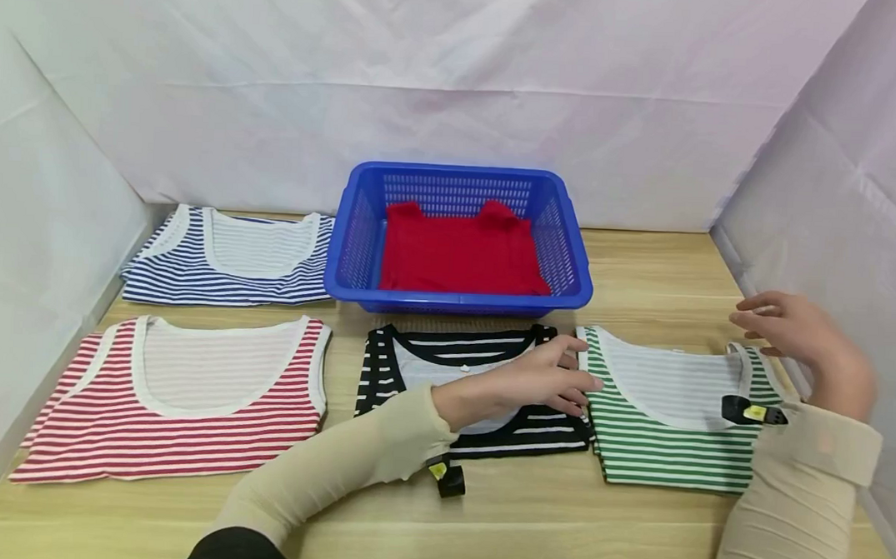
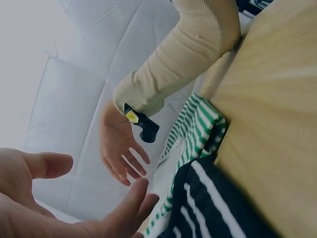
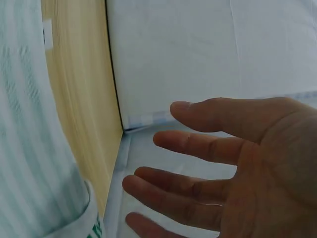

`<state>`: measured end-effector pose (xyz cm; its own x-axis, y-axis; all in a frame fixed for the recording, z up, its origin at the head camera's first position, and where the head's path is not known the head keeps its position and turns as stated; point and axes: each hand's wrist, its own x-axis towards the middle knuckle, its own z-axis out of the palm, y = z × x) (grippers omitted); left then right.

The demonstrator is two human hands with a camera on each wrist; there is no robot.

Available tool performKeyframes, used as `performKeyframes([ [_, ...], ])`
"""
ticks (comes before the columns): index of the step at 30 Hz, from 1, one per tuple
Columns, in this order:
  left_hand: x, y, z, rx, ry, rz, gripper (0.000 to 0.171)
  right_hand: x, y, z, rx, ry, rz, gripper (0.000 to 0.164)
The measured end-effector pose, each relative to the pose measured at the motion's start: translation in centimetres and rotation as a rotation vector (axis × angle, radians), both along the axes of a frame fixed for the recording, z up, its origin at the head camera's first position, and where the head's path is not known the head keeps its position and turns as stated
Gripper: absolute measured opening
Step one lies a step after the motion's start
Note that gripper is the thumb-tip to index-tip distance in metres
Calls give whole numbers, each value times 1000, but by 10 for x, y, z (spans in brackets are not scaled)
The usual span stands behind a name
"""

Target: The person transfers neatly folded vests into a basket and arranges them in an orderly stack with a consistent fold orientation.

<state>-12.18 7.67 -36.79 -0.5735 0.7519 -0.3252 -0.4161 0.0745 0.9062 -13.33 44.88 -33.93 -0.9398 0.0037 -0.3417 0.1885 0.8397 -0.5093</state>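
Note:
A folded green-and-white striped tank top lies at the right of the table. Over its left edge, and partly above the black-and-white striped top, hovers my left hand, fingers spread and holding nothing. My right hand is raised above the green top's upper right corner; in the right wrist view its fingers are apart, with nothing between them. The left wrist view shows my left thumb held away from the fingers, near the green top. My left forearm covers part of the black top.
A blue basket at the back centre holds a folded red garment. Blue-striped and red-striped tank tops lie folded at the left. White cloth walls enclose the wooden table at the back and sides.

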Motion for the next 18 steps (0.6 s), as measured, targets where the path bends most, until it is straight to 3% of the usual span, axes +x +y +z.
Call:
performKeyframes([
  [5,3,9,-4,-37,2,6,68,9,13,-7,-23,-129,-66,75],
  [12,7,17,-10,-84,34,4,63,21,16,-14,-206,-278,-253,70],
  [18,3,22,-13,-59,-9,0,52,20,21,-16,-174,-337,-141,73],
])
